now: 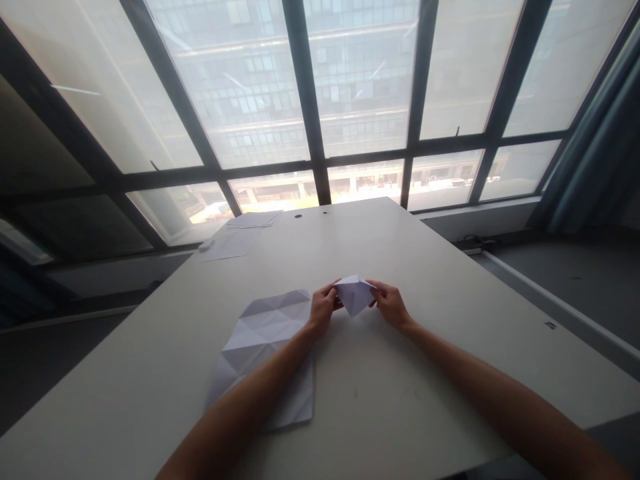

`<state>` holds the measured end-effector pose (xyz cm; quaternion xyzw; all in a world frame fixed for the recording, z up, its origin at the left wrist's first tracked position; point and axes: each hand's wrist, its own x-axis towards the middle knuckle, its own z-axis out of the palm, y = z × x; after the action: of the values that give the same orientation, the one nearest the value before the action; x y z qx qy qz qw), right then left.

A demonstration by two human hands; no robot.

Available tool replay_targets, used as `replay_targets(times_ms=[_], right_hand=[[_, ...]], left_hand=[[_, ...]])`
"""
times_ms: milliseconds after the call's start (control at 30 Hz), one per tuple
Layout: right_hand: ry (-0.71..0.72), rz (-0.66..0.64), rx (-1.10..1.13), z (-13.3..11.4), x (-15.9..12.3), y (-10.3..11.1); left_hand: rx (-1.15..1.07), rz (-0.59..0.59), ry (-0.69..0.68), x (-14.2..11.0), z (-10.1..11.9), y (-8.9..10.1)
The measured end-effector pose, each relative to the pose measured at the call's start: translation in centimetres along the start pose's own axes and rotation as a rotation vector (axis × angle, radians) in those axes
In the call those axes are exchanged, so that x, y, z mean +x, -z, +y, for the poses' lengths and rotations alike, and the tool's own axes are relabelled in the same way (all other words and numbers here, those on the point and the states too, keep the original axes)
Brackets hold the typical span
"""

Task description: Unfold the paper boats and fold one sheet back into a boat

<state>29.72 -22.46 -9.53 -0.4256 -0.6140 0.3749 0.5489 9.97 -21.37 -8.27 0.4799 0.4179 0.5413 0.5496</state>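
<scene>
A small folded piece of white paper (354, 295), diamond-like in outline with a point facing me, is held between both hands over the table. My left hand (324, 307) pinches its left corner, fingers closed. On the opposite corner, my right hand (391, 303) grips with thumb and fingers. Under and beside my left forearm lies a larger creased sheet of paper (273, 327), marked with crossing fold lines; the forearm hides part of it.
The white table (425, 373) stretches toward tall framed windows (360, 80). Flat sheets of paper (235, 243) lie at its far left, beside a small white object (205, 245). A dark mark (550, 325) shows near the right edge. A blue curtain (585, 133) hangs at right.
</scene>
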Motion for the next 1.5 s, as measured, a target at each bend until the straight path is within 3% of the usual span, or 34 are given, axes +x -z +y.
replay_targets(times_ms=[300,467,733,1000,1267,1500], right_hand=[[-0.033,0.122,0.190,1.3,0.7,0.3],[-0.014,0.167,0.199,1.0,0.8,0.6],[0.080,0.062,0.130,-0.3,0.1,1.0],[0.011,0.042,0.112,0.3,0.2,0.6],[0.021,-0.073,0.102,0.2,0.1,0.4],[0.002,-0.128,0.116,-0.3,0.0,0.5]], left_hand=[[-0.163,0.041,0.039,0.5,-0.4,0.3],[-0.181,-0.026,0.012,0.3,-0.2,0.4],[-0.003,-0.021,0.008,-0.3,0.5,0.1],[0.162,-0.304,0.083,-1.2,2.5,-0.1],[0.078,-0.122,0.213,-0.6,1.8,-0.2],[0.087,-0.021,0.184,-0.4,1.4,-0.3]])
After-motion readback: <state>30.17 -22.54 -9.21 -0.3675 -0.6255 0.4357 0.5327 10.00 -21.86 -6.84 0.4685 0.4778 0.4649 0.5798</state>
